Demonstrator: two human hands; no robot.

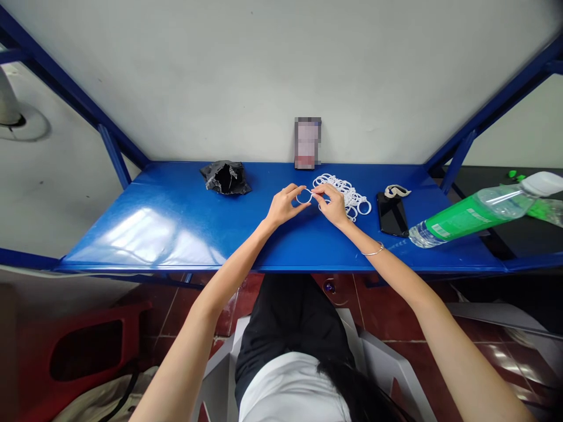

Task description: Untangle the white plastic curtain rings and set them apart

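Between my hands, above the blue table [197, 211], is one thin white ring [298, 198]. My left hand [284, 205] grips its left side, thumb and forefinger curved around the rim. On the ring's right side, the fingertips of my right hand [332, 205] pinch the edge. Just behind and beside my right hand lies a loose pile of similar white rings [347, 190], partly hidden by that hand. Whether a small piece sits in the right pinch is too small to tell.
A crumpled black plastic bag [226, 177] lies at the back left. A phone [307, 143] leans on the wall. To the right are a dark phone [393, 214], a cream-coloured curled item [397, 191] and a green-labelled water bottle [470, 217]. Blue frame bars [460, 161] flank the table.
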